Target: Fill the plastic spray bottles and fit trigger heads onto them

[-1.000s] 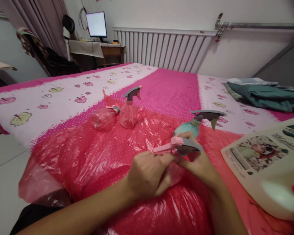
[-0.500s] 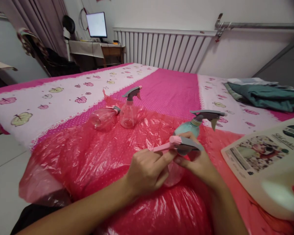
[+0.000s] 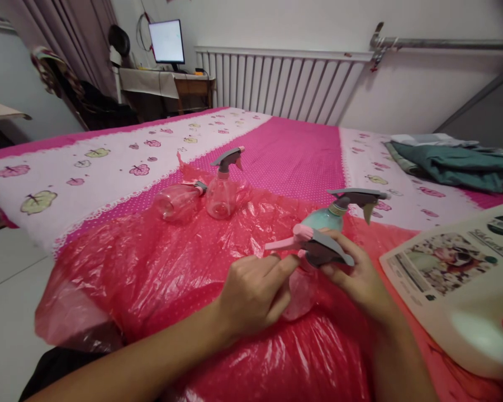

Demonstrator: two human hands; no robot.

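Note:
A clear pink spray bottle (image 3: 300, 295) with a grey-and-pink trigger head (image 3: 318, 245) is between my hands, low over the red plastic sheet (image 3: 171, 279). My left hand (image 3: 254, 290) is closed against the bottle's left side, its index finger near the neck. My right hand (image 3: 358, 273) has its fingers curled around the trigger head; some of them are hidden behind it. Just beyond stands a teal spray bottle (image 3: 324, 219), partly covered by my right hand. Farther left, one clear spray bottle (image 3: 221, 195) is upright and another clear bottle (image 3: 176, 201) lies on its side.
On the right leans a large cream container (image 3: 465, 301) with a printed label. Folded green cloth (image 3: 452, 162) lies on the bed (image 3: 305, 156) behind it. A radiator (image 3: 276, 84) and a desk with a monitor (image 3: 166, 42) are at the back.
My right hand has shifted slightly right with the trigger head, which is turned a little and tilted more. My left hand has barely moved. The other bottles remain in place.

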